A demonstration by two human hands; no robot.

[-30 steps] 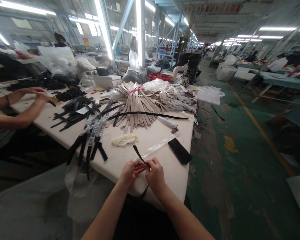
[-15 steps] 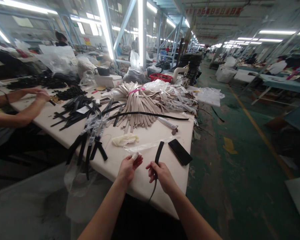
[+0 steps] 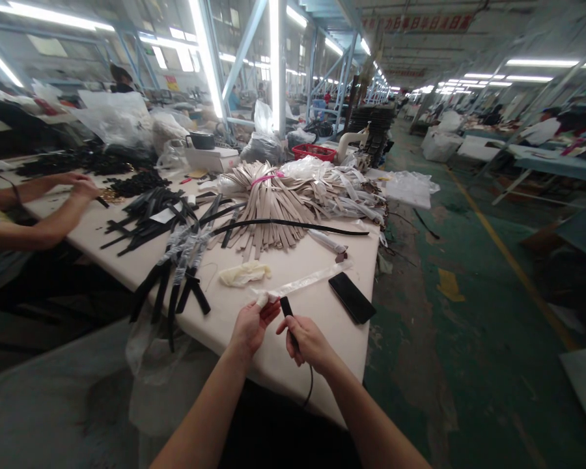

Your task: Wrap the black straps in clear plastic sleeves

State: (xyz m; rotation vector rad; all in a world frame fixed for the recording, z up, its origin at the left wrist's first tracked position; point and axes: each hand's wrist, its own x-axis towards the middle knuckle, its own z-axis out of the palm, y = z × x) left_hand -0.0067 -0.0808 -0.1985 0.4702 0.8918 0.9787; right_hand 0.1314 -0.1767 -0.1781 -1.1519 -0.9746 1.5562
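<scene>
My right hand [image 3: 303,339] is closed on a black strap [image 3: 286,307], whose short end points up toward my left hand and whose thin tail hangs below at the table edge. My left hand [image 3: 254,326] has a white covering on the thumb and pinches the near end of a clear plastic sleeve [image 3: 307,280] lying across the table. A crumpled cream glove [image 3: 245,273] rests just beyond my left hand. To the right lies a black phone [image 3: 351,298].
Beige straps [image 3: 273,208] are heaped at the table's back, with a long black strap [image 3: 317,226] before them. Wrapped black straps [image 3: 178,260] overhang the left edge. Another person's hands [image 3: 83,185] work at far left. A red basket [image 3: 314,152] stands behind.
My right hand has moved slightly left and lowered the strap's upper end toward my left hand. The plastic sleeve has shifted, its near end now at my left fingers.
</scene>
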